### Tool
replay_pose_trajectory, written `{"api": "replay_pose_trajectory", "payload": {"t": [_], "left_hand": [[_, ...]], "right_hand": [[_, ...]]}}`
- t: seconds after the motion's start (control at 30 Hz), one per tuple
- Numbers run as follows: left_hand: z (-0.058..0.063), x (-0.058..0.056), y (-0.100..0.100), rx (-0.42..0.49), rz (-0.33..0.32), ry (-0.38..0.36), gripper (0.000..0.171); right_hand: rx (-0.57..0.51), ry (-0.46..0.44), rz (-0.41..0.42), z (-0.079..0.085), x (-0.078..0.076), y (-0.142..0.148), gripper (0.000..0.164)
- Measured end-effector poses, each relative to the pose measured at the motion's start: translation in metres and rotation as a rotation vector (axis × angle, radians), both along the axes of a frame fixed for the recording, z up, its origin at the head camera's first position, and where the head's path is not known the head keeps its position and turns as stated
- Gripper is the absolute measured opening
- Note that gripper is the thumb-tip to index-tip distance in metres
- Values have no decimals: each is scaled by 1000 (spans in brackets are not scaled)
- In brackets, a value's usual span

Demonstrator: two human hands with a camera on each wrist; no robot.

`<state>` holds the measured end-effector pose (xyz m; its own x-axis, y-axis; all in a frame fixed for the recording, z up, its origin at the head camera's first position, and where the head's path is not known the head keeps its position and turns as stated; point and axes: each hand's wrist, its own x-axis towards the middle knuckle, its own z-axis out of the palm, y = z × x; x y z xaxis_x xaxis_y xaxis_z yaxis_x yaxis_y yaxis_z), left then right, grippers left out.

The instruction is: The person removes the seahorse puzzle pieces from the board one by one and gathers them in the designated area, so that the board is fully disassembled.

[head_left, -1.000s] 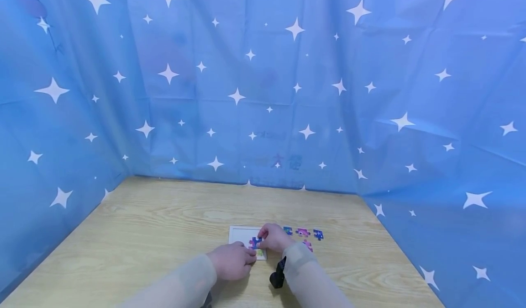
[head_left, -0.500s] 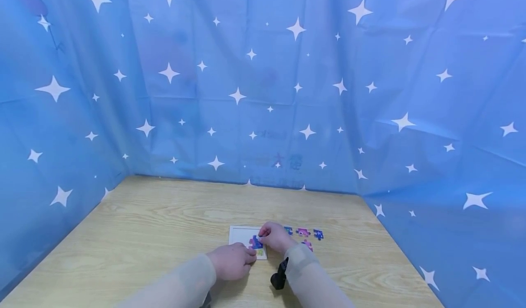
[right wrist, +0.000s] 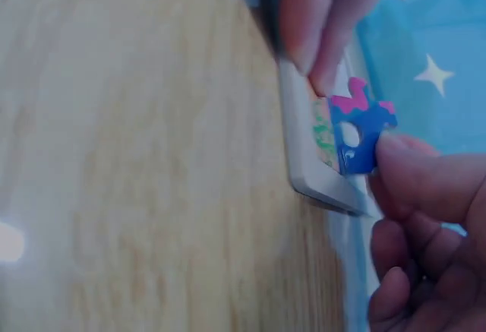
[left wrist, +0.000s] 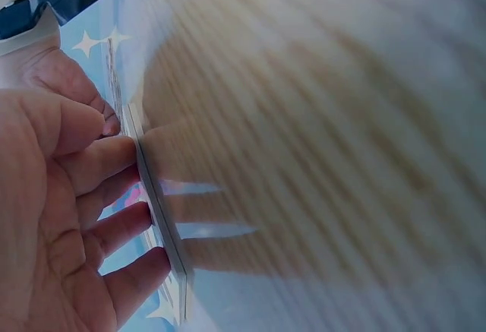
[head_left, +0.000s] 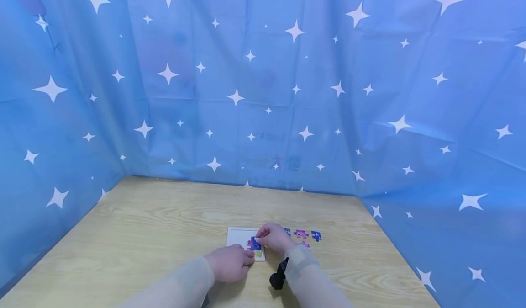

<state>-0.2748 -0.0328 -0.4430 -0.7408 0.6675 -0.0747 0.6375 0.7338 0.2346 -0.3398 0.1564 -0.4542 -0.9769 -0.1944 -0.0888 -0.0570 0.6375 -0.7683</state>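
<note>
A white puzzle tray (head_left: 236,236) lies on the table ahead of me. My left hand (head_left: 228,262) rests its fingertips on the tray's near edge; in the left wrist view those fingers (left wrist: 125,229) are extended and only lightly bent. Between thumb and fingers, my right hand (head_left: 274,238) pinches a blue and pink jigsaw piece (right wrist: 366,143) by its edge. That piece lies nearly flat at the tray's right side, against a yellow-green jigsaw piece (right wrist: 323,133) in the near right corner. Left-hand fingers cover part of the near row.
Several loose jigsaw pieces lie right of the tray, among them a pink piece (head_left: 301,234) and a dark blue piece (head_left: 316,236); the right hand partly hides others. The wooden table (head_left: 164,212) reaches back to a blue starry curtain (head_left: 263,93).
The right hand has turned and lowered the blue and pink jigsaw piece against the yellow-green one. The left hand keeps its place on the tray. The head view has shifted slightly.
</note>
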Motion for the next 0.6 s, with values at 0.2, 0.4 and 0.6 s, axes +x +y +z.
{"api": "replay_pose_trajectory", "payload": {"t": [0.2,0.4,0.6], "left_hand": [[-3,1,1,19,-3,-12,38],[-4,3,2,30,-3,1,38],[-1,4,0,34,5,24,39]], "right_hand": [[-42,1,1,3,0,12,5],[-144,-36,-42,7,2,51,11],[-169,-51,-64,18,5,101,14]]}}
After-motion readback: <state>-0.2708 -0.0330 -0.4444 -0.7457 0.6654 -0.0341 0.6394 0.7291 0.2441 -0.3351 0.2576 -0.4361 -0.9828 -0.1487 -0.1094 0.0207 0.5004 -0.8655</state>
